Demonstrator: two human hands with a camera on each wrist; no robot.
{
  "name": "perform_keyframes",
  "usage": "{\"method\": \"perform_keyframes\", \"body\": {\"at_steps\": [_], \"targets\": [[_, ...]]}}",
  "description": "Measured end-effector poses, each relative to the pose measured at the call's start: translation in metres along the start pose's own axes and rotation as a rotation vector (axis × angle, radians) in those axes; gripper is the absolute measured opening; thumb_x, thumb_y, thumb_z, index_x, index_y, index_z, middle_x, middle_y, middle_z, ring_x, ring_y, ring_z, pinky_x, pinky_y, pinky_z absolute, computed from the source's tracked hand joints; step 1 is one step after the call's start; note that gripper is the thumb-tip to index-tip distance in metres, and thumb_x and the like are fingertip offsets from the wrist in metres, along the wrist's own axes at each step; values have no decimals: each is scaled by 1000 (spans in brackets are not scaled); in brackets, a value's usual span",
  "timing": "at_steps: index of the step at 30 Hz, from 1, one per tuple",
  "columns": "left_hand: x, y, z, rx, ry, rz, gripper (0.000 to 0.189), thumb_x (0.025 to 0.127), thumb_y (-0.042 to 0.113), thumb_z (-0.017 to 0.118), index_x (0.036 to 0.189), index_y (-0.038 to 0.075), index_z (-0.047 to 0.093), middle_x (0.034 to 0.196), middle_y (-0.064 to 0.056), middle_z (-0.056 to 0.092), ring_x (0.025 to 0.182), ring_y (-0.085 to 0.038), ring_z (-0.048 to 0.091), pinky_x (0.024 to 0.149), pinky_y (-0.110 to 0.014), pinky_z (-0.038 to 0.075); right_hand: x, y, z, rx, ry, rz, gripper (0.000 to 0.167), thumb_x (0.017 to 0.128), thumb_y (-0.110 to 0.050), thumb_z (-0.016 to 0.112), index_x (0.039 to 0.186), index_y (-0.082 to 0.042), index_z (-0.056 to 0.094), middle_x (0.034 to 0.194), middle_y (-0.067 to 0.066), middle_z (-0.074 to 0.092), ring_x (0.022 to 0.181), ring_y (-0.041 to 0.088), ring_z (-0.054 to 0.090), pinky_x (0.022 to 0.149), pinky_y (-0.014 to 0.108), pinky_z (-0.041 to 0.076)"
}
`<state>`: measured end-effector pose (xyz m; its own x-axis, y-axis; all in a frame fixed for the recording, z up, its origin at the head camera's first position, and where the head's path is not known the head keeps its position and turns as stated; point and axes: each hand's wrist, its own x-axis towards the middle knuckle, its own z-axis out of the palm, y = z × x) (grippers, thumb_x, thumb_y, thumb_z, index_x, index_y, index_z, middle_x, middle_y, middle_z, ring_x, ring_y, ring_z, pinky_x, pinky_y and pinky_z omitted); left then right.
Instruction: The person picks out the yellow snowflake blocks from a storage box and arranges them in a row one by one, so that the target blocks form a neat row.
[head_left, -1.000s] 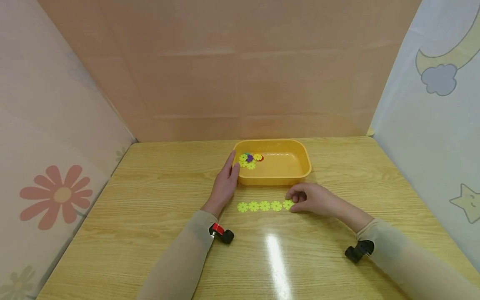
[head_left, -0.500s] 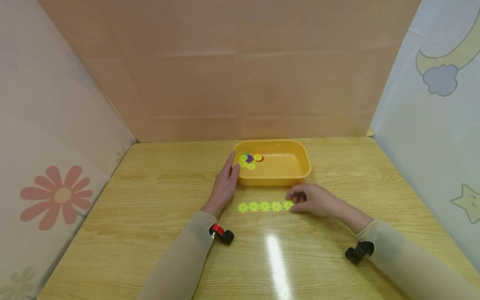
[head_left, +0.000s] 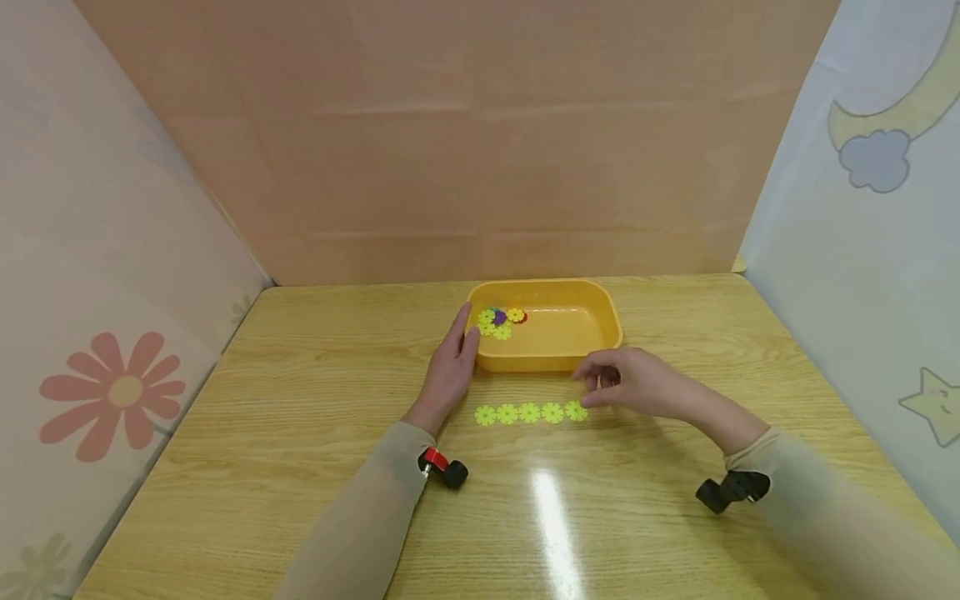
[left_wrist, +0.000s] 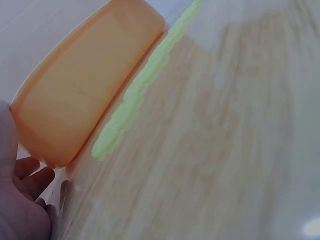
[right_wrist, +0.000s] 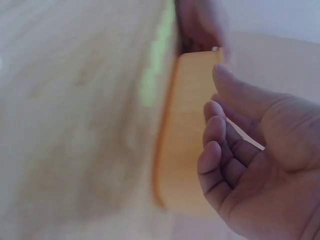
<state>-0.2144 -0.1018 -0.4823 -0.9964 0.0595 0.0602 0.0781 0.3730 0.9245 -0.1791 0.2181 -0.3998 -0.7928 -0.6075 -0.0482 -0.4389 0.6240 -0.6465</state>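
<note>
My left hand (head_left: 448,358) holds the left end of a yellow-orange plastic tray (head_left: 540,364), thumb near its front corner and fingers along its side. In the left wrist view, fingers (left_wrist: 37,181) bend beneath the tray's corner. Several yellow-green flower-shaped interlocking discs (head_left: 530,412) lie in a straight row on the table in front of the tray. Just above the right-end disc (head_left: 574,410) hovers my right hand (head_left: 637,383), fingers loosely curled. In the right wrist view there is nothing between its thumb and fingers.
Inside the tray, at its left end, lie more discs: yellow-green ones (head_left: 502,332), a purple one (head_left: 498,317), a yellow one (head_left: 515,314) and a partly covered red one. The wooden table (head_left: 315,400) is bordered by a brown back panel (head_left: 472,167) and printed side panels.
My right hand has released the right-end disc and lifted slightly up from it. The left hand, the tray and the row stay where they were.
</note>
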Motion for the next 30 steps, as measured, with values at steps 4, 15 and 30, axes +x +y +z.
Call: {"method": "perform_keyframes", "body": {"at_steps": [4, 15, 30], "targets": [[0, 1, -1, 13, 2, -9, 61, 120, 52, 40, 177, 42, 22, 179, 5, 32, 164, -20, 29, 133, -44, 26, 5, -16, -14, -27, -8, -13, 27, 99, -23, 87, 121, -10, 79, 95, -8, 69, 78, 15, 58, 69, 29, 51], [-1, 1, -1, 11, -2, 18, 61, 120, 49, 40, 178, 38, 23, 178, 3, 33, 164, -21, 30, 133, -44, 27, 49, -41, -55, -144, 36, 0, 24, 99, -21, 87, 120, -12, 80, 94, -4, 69, 81, 19, 60, 74, 37, 51], [-1, 4, 2, -17, -5, -2, 61, 120, 48, 42, 178, 37, 23, 179, 4, 31, 164, -21, 29, 133, -46, 26, 131, -31, -60, -177, 2, 29, 26, 102, -21, 84, 120, -2, 79, 94, 6, 72, 85, 24, 62, 80, 41, 53]]}}
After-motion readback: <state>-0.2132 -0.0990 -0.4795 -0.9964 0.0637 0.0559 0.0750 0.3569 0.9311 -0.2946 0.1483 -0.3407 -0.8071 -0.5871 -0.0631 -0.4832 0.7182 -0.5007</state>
